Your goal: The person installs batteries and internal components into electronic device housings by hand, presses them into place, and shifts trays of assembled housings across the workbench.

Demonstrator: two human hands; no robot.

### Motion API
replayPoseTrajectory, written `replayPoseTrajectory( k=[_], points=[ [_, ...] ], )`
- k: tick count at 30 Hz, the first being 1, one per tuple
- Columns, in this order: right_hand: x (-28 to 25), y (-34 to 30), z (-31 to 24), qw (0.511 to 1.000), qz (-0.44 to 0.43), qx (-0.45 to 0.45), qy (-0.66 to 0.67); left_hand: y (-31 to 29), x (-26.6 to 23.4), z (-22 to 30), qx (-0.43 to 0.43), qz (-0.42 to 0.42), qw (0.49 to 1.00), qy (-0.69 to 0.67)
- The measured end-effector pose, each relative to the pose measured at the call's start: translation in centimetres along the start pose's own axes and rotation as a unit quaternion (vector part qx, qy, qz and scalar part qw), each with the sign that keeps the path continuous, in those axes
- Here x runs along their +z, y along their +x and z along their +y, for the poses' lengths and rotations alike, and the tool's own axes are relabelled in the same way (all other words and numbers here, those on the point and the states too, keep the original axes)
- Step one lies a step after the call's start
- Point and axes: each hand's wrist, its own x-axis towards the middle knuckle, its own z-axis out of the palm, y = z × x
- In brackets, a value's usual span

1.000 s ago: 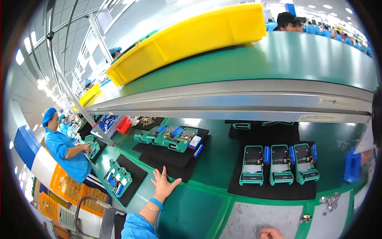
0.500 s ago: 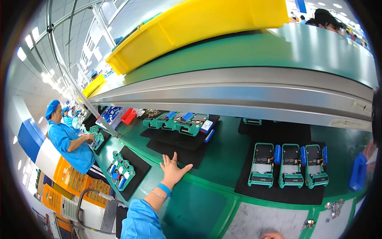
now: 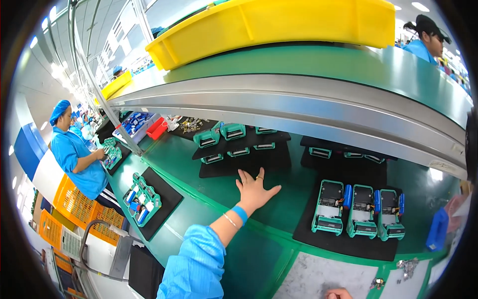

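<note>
A long green tabletop (image 3: 199,164) is overhung by a metal-edged shelf (image 3: 298,107) carrying a yellow bin (image 3: 279,25); ceiling strip lights (image 3: 55,70) are seen.

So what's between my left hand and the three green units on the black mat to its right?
In the head view, only bare green belt lies between the left hand and the black mat holding the three green units. Nothing else sits in that stretch.
</note>
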Motion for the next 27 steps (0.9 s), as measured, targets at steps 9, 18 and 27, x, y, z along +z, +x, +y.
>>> replayPoseTrajectory(
  k=[9, 18, 27],
  points=[
    [-0.3, 0.2, 0.6, 0.996, -0.014, 0.051, 0.073, 3.1, 0.1, -3.7, 0.047, 0.058, 0.974, -0.213],
    [-0.7, 0.7, 1.5, 0.991, -0.026, 0.092, 0.096, 3.1, -3.7, -17.5, -0.169, 0.065, 0.983, 0.019],
    [0.7, 0.6, 0.1, 0.993, 0.030, 0.088, 0.072, 7.7, -4.5, -20.5, -0.173, 0.102, 0.976, 0.079]
  ],
)
